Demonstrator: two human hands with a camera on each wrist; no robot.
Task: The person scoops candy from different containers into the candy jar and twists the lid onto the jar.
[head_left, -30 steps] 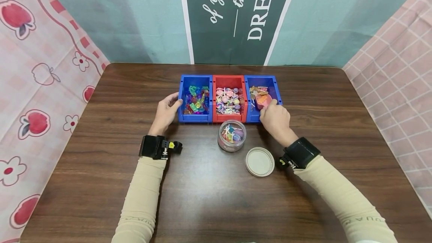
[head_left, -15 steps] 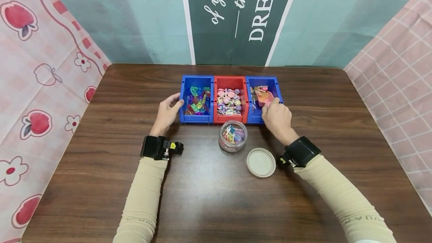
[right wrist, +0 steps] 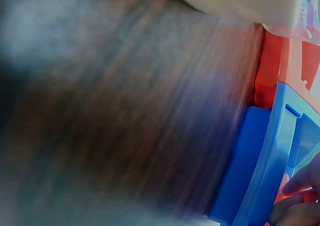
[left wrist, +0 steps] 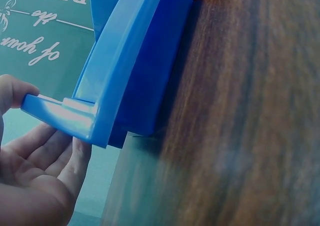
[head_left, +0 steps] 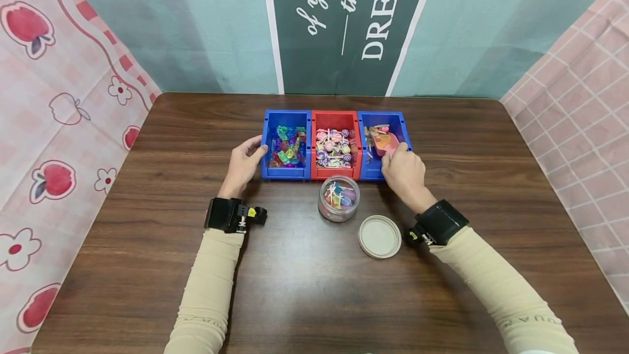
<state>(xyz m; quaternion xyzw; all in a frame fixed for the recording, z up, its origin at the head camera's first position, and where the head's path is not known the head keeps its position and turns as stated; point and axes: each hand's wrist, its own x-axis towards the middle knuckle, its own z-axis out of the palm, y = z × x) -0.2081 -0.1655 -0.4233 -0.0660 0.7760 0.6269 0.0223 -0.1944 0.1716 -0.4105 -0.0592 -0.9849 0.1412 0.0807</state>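
Note:
In the head view, my left hand [head_left: 241, 165] grips the outer side of the left blue bin [head_left: 286, 172], thumb on its rim. The left wrist view shows that thumb over the blue bin's edge [left wrist: 107, 81] and the fingers beneath. With my right hand [head_left: 405, 177] I hold a pink scoop [head_left: 389, 146] inside the right blue bin [head_left: 372, 171]. Orange and brown bits lie in the scoop and around it. My fingers hide its handle. In the right wrist view, only part of the right hand [right wrist: 300, 206] shows beyond the blue bin wall [right wrist: 262, 171].
A red bin [head_left: 335, 173] of small lollipop-like pieces joins the blue bins; the left one has translucent coloured pieces. Just in front stands a clear jar [head_left: 338, 216] with colourful pieces. Its likely lid, a whitish disc [head_left: 380, 237], lies on the wooden table [head_left: 295, 299].
The pink scoop has shifted slightly inside the right bin, and more orange pieces show in it. My left hand keeps its grip on the left bin.

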